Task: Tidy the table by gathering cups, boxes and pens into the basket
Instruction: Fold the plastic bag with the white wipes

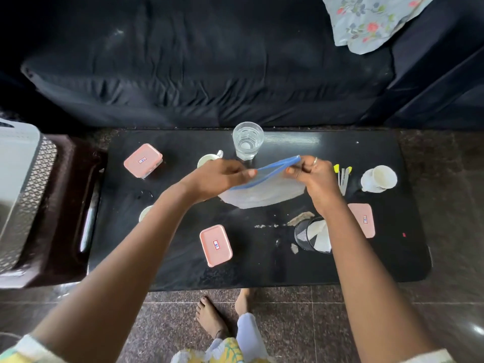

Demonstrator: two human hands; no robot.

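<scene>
Hands meet over the middle of the black table point(340, 142); the left hand point(217, 176) and the right hand point(314, 176) each pinch the blue-edged mouth of a translucent zip pouch point(264, 192) between thumb and fingers, holding it just above the surface and, it seems, pulling the mouth apart or pressing it shut; which, I cannot tell. Judging by that, the step in hand is readying the pouch, perhaps for the pens; nothing looks gathered yet. Three pink-lidded boxes lie on the table: one far left point(142, 160), one near the front edge point(216, 244), one on the right point(362, 220) partly behind the right forearm. A clear glass point(248, 140) stands at the back; a white cup point(378, 178) tips on its side at the far right, with yellow-capped pens point(343, 176) just beside the right hand. The basket point(28, 195), pale with a woven side, sits on a brown stool left of the table, cut off by the frame edge. Next comes lifting the loose things one at a time and carrying them left to the basket. Two more cups are mostly hidden behind the left arm; a black mesh holder point(305, 235) is half covered by the right forearm, its contents unclear.
</scene>
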